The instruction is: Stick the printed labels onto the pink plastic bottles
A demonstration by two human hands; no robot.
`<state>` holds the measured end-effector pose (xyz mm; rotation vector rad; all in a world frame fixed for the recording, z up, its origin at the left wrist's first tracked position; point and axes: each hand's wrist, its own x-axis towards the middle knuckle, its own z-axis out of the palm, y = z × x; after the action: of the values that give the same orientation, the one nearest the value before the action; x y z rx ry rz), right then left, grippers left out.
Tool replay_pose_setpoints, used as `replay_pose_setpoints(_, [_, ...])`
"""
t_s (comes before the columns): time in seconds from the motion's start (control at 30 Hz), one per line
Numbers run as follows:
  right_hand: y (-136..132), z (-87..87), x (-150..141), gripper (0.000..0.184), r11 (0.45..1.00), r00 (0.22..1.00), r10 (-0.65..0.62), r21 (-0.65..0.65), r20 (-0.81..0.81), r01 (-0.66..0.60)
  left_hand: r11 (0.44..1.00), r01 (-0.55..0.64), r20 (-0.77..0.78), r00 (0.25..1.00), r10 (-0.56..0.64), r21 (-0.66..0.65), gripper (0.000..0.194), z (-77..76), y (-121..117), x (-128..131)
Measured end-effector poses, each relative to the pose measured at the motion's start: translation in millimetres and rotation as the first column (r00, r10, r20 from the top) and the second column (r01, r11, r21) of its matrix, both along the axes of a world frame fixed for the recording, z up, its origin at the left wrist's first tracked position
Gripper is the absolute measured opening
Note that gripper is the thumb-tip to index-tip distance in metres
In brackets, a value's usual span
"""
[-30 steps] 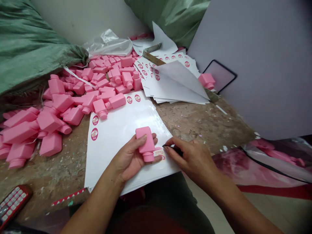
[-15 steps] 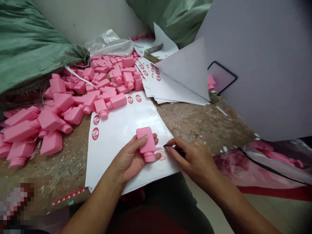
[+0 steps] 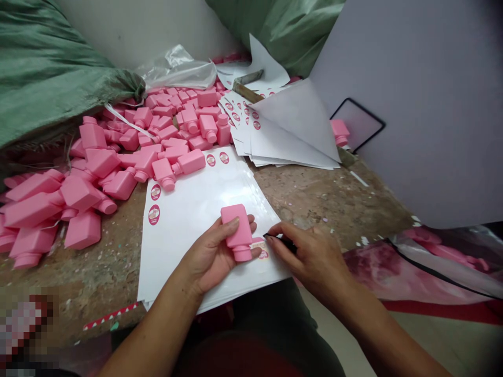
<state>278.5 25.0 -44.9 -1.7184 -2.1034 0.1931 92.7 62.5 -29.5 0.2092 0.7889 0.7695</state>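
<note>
My left hand (image 3: 216,251) is closed around a pink plastic bottle (image 3: 238,230), thumb across its flat face and neck pointing toward me. My right hand (image 3: 310,254) pinches a slim black tool (image 3: 288,244); most of it is hidden by the fingers, so its kind is unclear. Its tip is at the edge of a pink-and-white label (image 3: 260,246), just right of the bottle's neck. Whether the label is on the sheet or lifted cannot be made out. Under both hands lies a stack of white sticker sheets (image 3: 188,225) with a few round pink stickers (image 3: 154,214) along its left and top edges.
A big heap of pink bottles (image 3: 90,167) covers the left and back of the worn table (image 3: 306,193). More sticker sheets (image 3: 283,141) lie behind, with a metal bar (image 3: 247,90) on them. Green sacks (image 3: 58,78) and a grey panel (image 3: 424,104) border the table. Bagged pink items (image 3: 393,267) sit lower right.
Both hands keep their places, with the bottle and the tool still held. At the back, the raised corner of the upper sheet has dropped lower.
</note>
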Motion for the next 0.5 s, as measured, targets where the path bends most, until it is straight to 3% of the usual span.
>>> replay_pose_setpoints(0.23, [-4.0, -0.5, -3.7, 0.017, 1.0, 0.999, 0.001, 0.031, 0.049, -0.002, 1.0, 0.001, -0.001, 1.0, -0.001, 0.005, 0.031, -1.3, -1.2, -0.6])
replay_pose_setpoints(0.5, [-1.0, -2.3, -2.0, 0.02, 0.984, 0.994, -0.086, -0.161, -0.06, 0.076, 1.0, 0.014, -0.007, 1.0, -0.014, 0.026, 0.03, -2.1, -0.9, -1.4])
